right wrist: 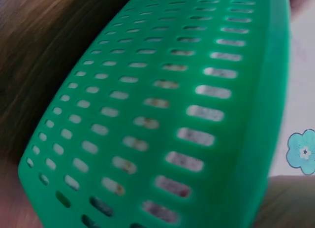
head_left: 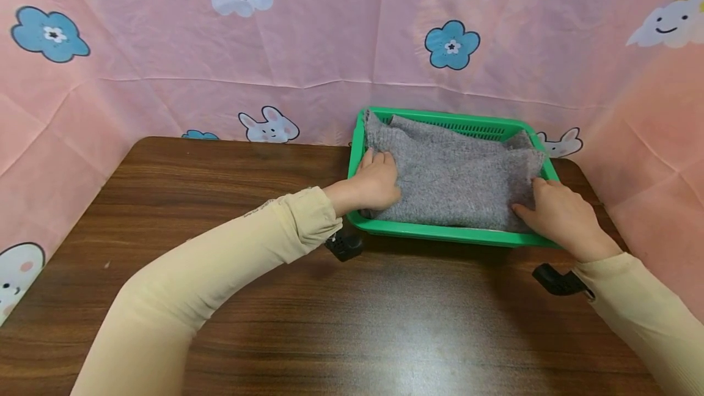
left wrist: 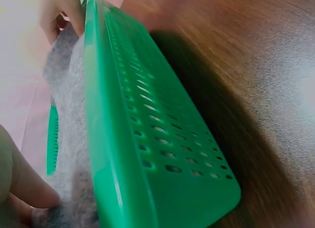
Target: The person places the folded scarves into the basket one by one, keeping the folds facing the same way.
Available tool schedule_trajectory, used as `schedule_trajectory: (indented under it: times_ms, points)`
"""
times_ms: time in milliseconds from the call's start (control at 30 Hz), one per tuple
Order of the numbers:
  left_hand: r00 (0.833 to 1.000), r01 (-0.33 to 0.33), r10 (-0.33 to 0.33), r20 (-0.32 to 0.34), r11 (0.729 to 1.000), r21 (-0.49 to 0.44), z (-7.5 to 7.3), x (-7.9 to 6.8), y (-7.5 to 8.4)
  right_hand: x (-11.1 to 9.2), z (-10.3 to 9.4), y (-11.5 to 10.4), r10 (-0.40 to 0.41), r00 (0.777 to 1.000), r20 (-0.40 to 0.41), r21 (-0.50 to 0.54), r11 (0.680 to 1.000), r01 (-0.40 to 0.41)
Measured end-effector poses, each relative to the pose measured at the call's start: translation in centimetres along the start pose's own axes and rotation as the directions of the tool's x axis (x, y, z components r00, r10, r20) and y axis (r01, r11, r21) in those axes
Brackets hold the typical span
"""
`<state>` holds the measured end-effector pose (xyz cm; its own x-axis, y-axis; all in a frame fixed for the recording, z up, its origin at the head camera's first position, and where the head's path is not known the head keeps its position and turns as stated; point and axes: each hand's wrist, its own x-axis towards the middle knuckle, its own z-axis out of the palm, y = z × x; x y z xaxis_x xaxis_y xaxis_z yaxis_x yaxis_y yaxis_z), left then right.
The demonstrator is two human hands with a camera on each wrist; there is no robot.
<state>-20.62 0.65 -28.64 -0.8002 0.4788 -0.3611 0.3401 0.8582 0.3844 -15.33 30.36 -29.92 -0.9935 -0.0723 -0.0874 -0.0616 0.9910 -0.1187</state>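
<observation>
A folded grey knitted cloth (head_left: 451,176) fills most of a green plastic basket (head_left: 434,231) in the head view. My left hand (head_left: 378,182) grips the cloth at the basket's left end, its fingers bent over the fabric. In the left wrist view the left thumb (left wrist: 34,188) presses into the cloth just inside the rim. At the opposite end my right hand (head_left: 566,216) holds the cloth's right edge, thumb towards the middle. Its curled fingers also show at the top of the left wrist view. The basket's slotted wall (right wrist: 147,110) hides most of this hand in the right wrist view.
The basket stands on a dark brown wooden table (head_left: 231,170), near its back right edge. A pink printed curtain (head_left: 330,35) hangs behind and along both sides. Black wrist devices (head_left: 558,280) hang below both sleeves, in front of the basket.
</observation>
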Motion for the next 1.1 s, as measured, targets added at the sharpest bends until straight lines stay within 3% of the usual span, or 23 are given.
schedule_trajectory:
  times_ms: [467, 700, 900, 1100]
  points:
    - [0.980, -0.158, 0.148, -0.131, 0.985, -0.065, 0.7, -1.8, -1.4, -1.0, -0.2, -0.3, 0.041, 0.993, -0.112, 0.017, 0.999, -0.039]
    - [0.974, -0.158, 0.140, -0.179, 0.983, -0.091, 0.8, -1.9, -1.8, -1.2, -0.3, -0.5, 0.040, 0.982, -0.183, 0.035, 0.999, -0.034]
    - [0.951, -0.193, 0.161, -0.263, 0.976, -0.100, 1.0, -2.6, -2.0, -1.2, 0.1, -0.8, -0.018, 0.954, -0.299, 0.007, 1.000, 0.021]
    - [0.911, -0.231, 0.220, -0.349, 0.973, 0.012, 1.5, -3.4, -2.0, -1.4, 0.7, -1.2, -0.090, 0.905, -0.416, 0.031, 0.993, 0.114]
